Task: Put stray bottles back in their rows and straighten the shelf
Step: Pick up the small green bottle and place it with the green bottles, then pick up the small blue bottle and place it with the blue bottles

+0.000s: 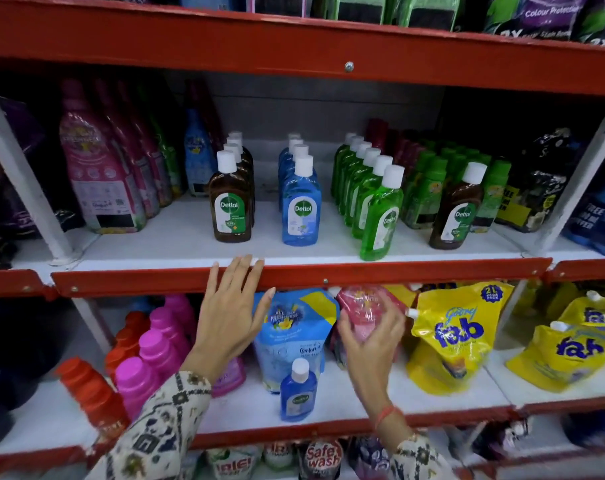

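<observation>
On the middle shelf point(176, 237) stand three Dettol rows: brown point(231, 202), blue point(299, 206) and green point(377, 216). A lone brown Dettol bottle point(456, 211) stands apart at the right, in front of the small green-capped bottles point(429, 188). One small blue Dettol bottle point(298, 393) stands alone on the lower shelf, in front of a blue Comfort pouch point(294, 327). My left hand point(230, 310) is open, fingers spread over the red shelf edge point(398, 271). My right hand point(372, 341) curls around a pink pouch point(363, 303) on the lower shelf.
Tall pink bottles point(100, 174) fill the middle shelf's left, dark pouches point(543, 181) its right. Below are pink point(155, 348) and red bottles point(89, 389) at left and yellow Fab pouches point(456, 334) at right. White uprights point(24, 174) frame the bay.
</observation>
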